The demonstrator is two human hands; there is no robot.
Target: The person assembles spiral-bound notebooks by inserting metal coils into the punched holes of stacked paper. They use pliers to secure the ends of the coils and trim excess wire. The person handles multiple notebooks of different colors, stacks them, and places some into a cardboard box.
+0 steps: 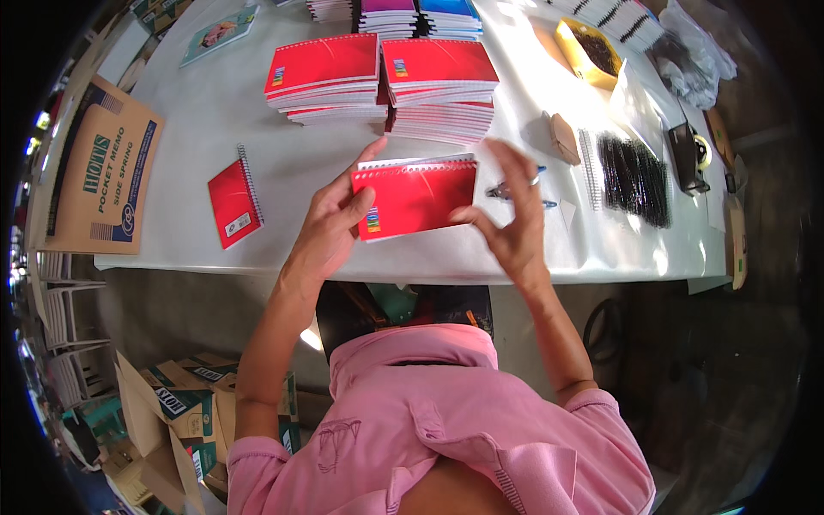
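Left hand [329,216]: grip clamped on red notepad [421,202] (punched along top). Right hand [518,230]: grip apart, at right edge.

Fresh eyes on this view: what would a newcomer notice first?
Probably the bright red pad, held in the left hand at the centre, with holes along its top edge. Next, the two stacks of red pads behind it, then the mass of black coils off to the right.

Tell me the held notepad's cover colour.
The cover is mostly red, best seen in the head view.
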